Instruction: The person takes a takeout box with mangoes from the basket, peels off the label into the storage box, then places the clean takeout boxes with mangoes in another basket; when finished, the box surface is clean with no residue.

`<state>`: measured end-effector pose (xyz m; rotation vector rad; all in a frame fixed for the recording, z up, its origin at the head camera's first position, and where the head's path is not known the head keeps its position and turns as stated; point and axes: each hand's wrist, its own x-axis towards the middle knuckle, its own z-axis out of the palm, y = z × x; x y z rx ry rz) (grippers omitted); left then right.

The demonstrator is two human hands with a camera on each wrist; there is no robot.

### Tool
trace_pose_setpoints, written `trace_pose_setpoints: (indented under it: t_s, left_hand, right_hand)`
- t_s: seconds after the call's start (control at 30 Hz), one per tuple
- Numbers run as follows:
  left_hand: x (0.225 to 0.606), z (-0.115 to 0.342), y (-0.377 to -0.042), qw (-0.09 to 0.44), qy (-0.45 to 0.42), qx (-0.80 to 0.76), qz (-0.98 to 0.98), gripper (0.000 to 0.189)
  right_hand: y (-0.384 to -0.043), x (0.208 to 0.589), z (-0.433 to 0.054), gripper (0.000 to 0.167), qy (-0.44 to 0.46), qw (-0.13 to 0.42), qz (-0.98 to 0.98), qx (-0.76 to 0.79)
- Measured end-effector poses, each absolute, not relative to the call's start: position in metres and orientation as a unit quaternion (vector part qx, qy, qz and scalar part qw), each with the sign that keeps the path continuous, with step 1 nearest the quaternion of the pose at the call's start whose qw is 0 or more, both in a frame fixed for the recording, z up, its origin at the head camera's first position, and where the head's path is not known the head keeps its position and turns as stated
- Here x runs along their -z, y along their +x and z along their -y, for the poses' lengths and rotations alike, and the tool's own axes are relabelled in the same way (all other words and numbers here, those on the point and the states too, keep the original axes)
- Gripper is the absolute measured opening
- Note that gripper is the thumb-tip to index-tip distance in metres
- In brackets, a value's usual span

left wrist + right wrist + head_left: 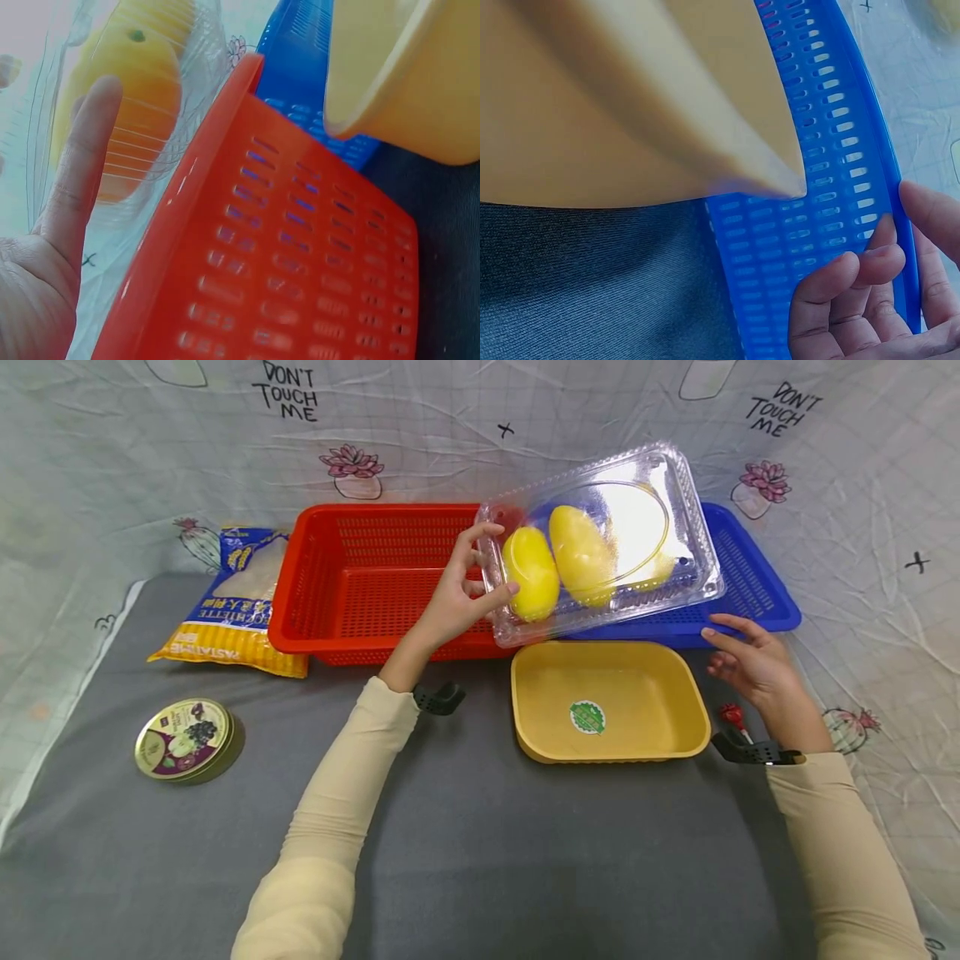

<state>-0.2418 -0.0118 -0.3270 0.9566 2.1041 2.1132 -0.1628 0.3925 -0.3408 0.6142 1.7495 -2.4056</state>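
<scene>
My left hand (459, 589) grips the left end of a clear plastic box (693, 539), thumb over its near side. Yellow mangoes (577, 556) lie inside; glare on the lid partly hides the right-hand one. The box is tilted, raised above the red basket (360, 647) and the blue basket (757, 560). In the left wrist view a mango (142, 97) shows a green stem spot through ridged plastic. By the blue basket's front right corner is my right hand (757, 668), fingers loosely bent, holding nothing. Its fingers (821, 289) overlap the blue rim in the right wrist view.
A yellow tray (637, 718) with a green sticker stands in front of the baskets. Left of the red basket leans a pasta bag (232, 610). A round tin (183, 739) sits at the left. Something small and red (731, 717) lies beside the right wrist.
</scene>
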Motion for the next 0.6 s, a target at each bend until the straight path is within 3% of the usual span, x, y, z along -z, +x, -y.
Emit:
trace_pose_setpoints:
  t_s: [0.6]
  left_hand:
    - [0.324,-0.024,-0.254,0.046,0.300,-0.682,-0.665,0.067]
  right_hand:
    - [-0.162,0.339,-0.391,0.021,0.208,0.049,-0.581,0.786]
